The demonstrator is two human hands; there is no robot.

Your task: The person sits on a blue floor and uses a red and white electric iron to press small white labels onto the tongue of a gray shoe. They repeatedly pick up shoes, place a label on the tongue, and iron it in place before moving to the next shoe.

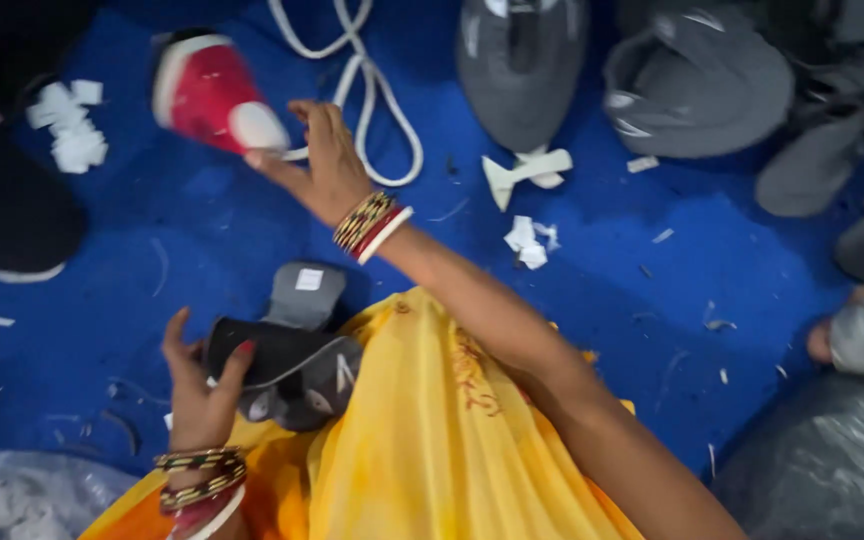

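I see my left hand (202, 385) pinching the dark shoe upper (287, 365) by its edge, thumb on top, fingers curled under; it rests on the yellow cloth (422, 440) over my lap. My right hand (322, 160) is stretched out beyond the upper, fingers loosely spread and closing on nothing, its fingertips touching the red shoe piece (214, 95) that lies on the blue mat (202, 240) beside the white cord (372, 90).

The risk, as I judge it: the red piece is only touched, so a push could slide it farther from the upper; the one-edge pinch could let the upper droop off my lap.

Count: one dark upper, one red piece, one cord, at least three grey uppers (522, 60) beyond the cord, several paper scraps (527, 240).
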